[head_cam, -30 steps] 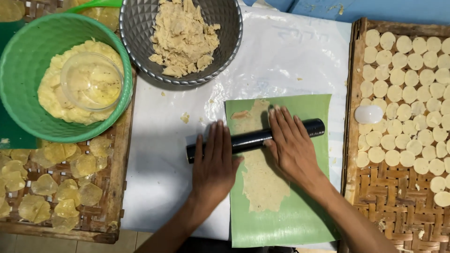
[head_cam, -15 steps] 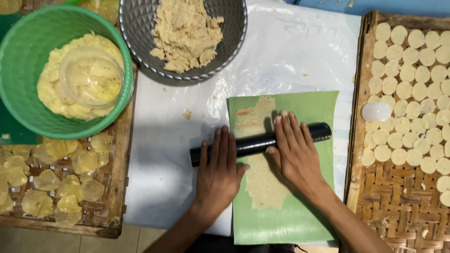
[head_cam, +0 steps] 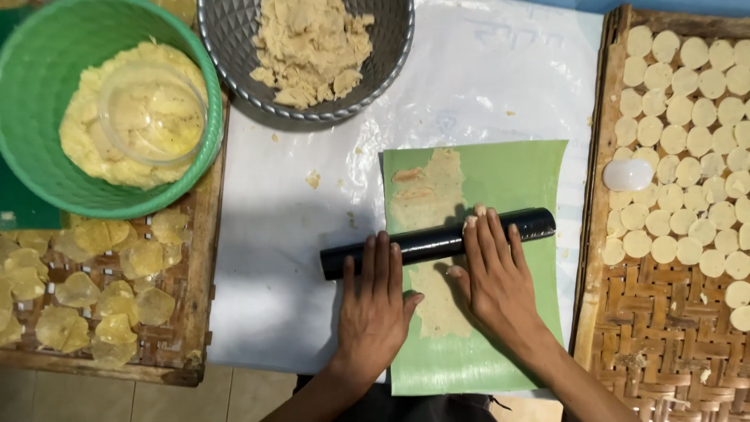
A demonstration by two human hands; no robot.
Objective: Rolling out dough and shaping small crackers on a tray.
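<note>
A black rolling pin (head_cam: 437, 241) lies across a green sheet (head_cam: 508, 180) on the white-covered table. A thin strip of pale dough (head_cam: 431, 203) is flattened on the sheet under the pin. My left hand (head_cam: 375, 301) rests flat with its fingertips on the pin's left part. My right hand (head_cam: 496, 273) lies flat with its fingers over the pin's middle. Both palms press down on the sheet side nearest me.
A grey basket of crumbly dough (head_cam: 308, 47) sits at the top. A green bowl of yellow dough with a clear lid (head_cam: 47, 156) stands top left above a tray of thin yellow pieces (head_cam: 86, 281). A woven tray with several round dough discs (head_cam: 625, 328) lies at right.
The rolling pin has rolled slightly toward me over the dough, and both hands have drawn back with it.
</note>
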